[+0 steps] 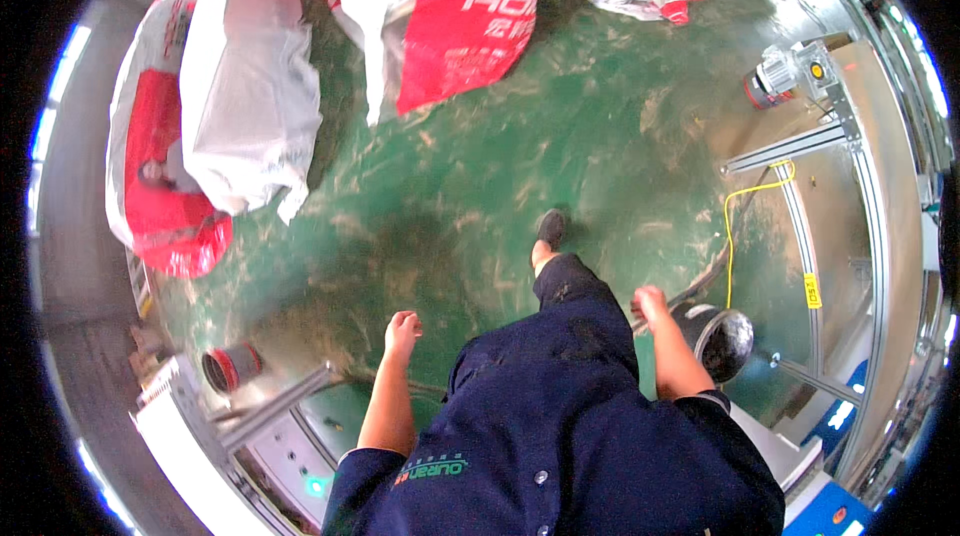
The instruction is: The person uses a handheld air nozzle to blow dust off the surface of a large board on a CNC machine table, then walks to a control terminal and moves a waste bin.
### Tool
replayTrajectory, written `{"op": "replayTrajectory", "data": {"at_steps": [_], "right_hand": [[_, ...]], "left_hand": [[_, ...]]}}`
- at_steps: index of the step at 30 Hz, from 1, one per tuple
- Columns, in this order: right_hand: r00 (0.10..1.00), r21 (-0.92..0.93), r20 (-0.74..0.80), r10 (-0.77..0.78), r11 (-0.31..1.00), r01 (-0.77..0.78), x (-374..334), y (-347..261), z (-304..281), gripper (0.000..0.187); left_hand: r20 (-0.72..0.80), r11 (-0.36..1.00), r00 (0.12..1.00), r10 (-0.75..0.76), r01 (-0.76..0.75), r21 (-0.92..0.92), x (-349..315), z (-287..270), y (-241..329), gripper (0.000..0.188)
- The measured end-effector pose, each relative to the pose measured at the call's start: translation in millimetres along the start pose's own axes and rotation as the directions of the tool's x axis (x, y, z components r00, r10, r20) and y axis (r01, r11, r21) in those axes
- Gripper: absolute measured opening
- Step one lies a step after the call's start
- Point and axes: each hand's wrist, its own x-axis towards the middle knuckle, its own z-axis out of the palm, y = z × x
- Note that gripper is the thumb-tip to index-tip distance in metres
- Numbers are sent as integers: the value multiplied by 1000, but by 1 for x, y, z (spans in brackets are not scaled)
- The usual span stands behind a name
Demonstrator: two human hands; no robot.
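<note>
My left hand (403,328) hangs beside my body over the green floor, fingers loosely curled, nothing seen in it. On the other side my right hand (650,304) is likewise half-curled and appears to hold nothing. Closest to the right hand is a dark cylindrical bucket (722,338) with a shiny rim, apart from the fingers. My foot in a dark shoe (551,228) is stretched ahead on the floor.
Large red and white sacks (450,26) and a white sack (245,86) stand ahead and left. At right are an aluminium frame (800,226), a motor (790,74) and a yellow cable (731,236). A red-rimmed cylinder (232,366) sits by a machine panel (290,456) at left.
</note>
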Motion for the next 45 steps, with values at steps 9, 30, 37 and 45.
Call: {"op": "replayTrajectory", "data": {"at_steps": [9,30,37,45], "right_hand": [[990,39,84,109,993,-113,142,-148,-47,18],[863,649,-100,495,690,-320,355,-464,-172,13],[952,285,-230,202,949,-133,518,-542,-232,36],[907,104,-416,59,994,-17,758,-760,-538,21]], "left_hand": [[300,960,939,-166,85,267,106,133,149,22],[741,565,662,110,-655,501,486,747,842,19],[797,504,574,189,-753,423,457,971,991,22],[880,-162,448,-162,-891,424,532,1040,961,26]]}}
